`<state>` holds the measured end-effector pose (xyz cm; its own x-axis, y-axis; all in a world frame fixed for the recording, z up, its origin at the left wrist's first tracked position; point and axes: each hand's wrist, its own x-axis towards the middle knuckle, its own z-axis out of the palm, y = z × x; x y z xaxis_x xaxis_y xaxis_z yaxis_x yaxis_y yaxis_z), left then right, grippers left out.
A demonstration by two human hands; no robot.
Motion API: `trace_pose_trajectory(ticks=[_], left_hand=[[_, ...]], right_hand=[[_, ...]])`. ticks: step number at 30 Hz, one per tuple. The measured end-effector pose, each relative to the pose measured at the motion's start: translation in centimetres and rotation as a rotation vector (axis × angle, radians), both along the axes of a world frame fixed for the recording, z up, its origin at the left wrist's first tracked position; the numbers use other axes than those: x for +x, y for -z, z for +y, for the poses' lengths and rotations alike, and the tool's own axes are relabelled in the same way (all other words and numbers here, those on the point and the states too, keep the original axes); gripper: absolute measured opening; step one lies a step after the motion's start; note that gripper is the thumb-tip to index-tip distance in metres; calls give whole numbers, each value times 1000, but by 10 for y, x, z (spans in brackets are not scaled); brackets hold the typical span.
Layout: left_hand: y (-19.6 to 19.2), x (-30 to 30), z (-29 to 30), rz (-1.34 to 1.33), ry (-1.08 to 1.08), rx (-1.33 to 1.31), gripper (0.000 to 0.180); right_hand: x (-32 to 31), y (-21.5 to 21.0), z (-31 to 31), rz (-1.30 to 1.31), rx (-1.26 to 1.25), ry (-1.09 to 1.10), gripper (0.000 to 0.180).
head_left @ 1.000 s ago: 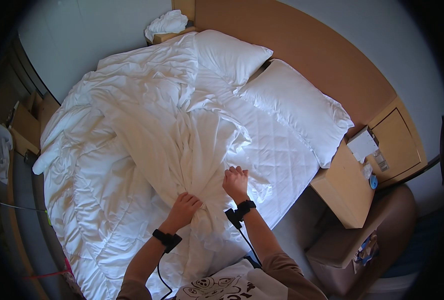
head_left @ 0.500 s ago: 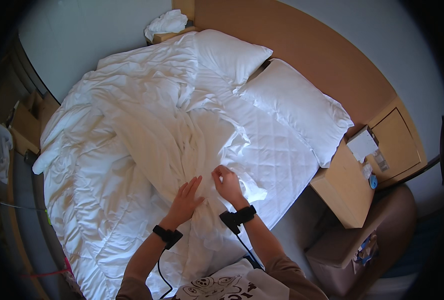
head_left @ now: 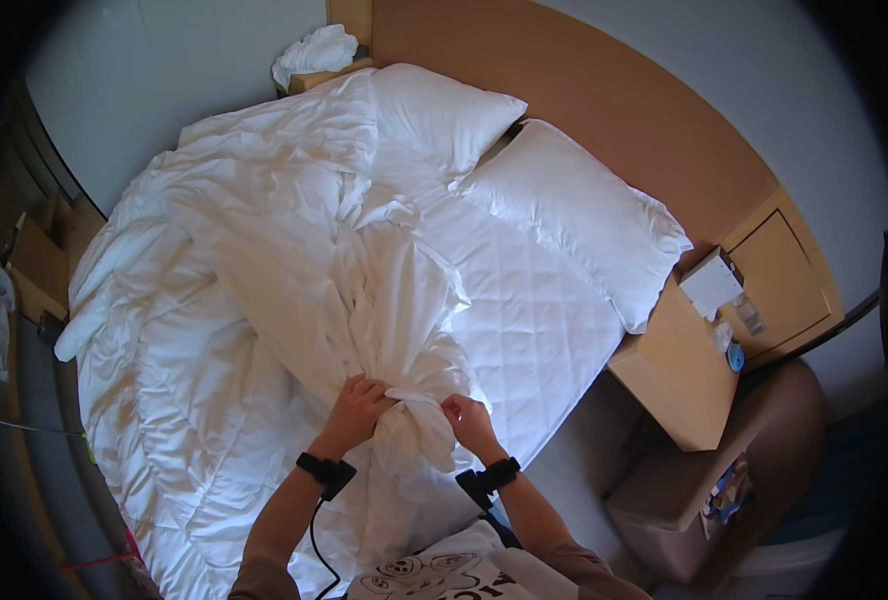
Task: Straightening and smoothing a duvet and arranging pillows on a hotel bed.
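Seen from above, the step in hand appears to be gathering one thin white cloth (head_left: 414,425), bunched at the near side of a bed (head_left: 544,310) and trailing over a puffy white duvet (head_left: 184,360): the left hand (head_left: 361,402) has its fingers curled closed over the folds, and the right hand (head_left: 470,420), just beside it, pinches an edge with closed fingertips. Handling it further seems to call for a firm hold from both sides. Counted: one cloth, one duvet, two black wristbands (head_left: 328,474), two white pillows (head_left: 574,220), one brown headboard (head_left: 574,90).
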<state>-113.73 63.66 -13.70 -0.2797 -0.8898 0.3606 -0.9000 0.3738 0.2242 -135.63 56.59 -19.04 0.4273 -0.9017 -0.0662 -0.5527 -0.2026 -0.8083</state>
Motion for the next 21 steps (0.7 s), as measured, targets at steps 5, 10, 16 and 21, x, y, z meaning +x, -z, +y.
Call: trace_pose_trajectory(ticks=[5, 10, 16, 21], left_hand=[[2, 1, 6, 20, -1, 14, 22], [-3, 1, 5, 1, 0, 10, 22], [3, 8, 10, -16, 13, 17, 21], [7, 1, 5, 17, 105, 121, 24]], right_hand=[[7, 24, 0, 84, -191, 455, 28], [-1, 13, -15, 8, 35, 256, 35], [-20, -92, 39, 98, -97, -74, 23], [-28, -69, 100, 280, 235, -550, 31]])
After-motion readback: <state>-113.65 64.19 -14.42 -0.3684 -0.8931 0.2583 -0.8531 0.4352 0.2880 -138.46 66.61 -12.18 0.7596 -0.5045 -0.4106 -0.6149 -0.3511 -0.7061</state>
